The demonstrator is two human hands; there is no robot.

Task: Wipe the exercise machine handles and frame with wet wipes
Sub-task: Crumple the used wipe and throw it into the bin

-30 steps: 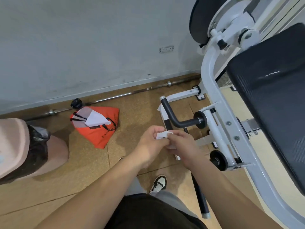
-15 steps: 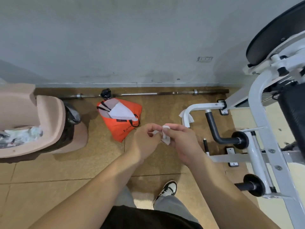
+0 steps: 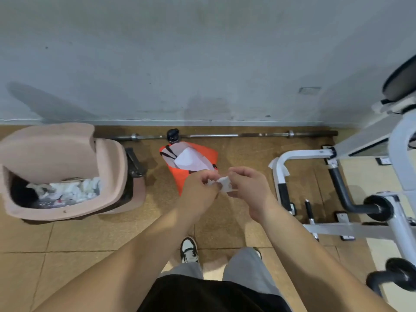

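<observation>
While the left hand [image 3: 200, 188] and right hand [image 3: 245, 188] each pinch an edge of the crumpled wet wipe [image 3: 221, 183] held between them above the floor, the view has swung left since a second ago, off the machine frame [image 3: 292, 170] and toward the pink bin [image 3: 108, 176] (probably discarding it). The wipe's long axis runs left-right; the black handle [image 3: 340, 188] runs away toward the wall.

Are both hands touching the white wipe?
Touching. The head view shows left hand and right hand each pinching the wipe between them.
</observation>
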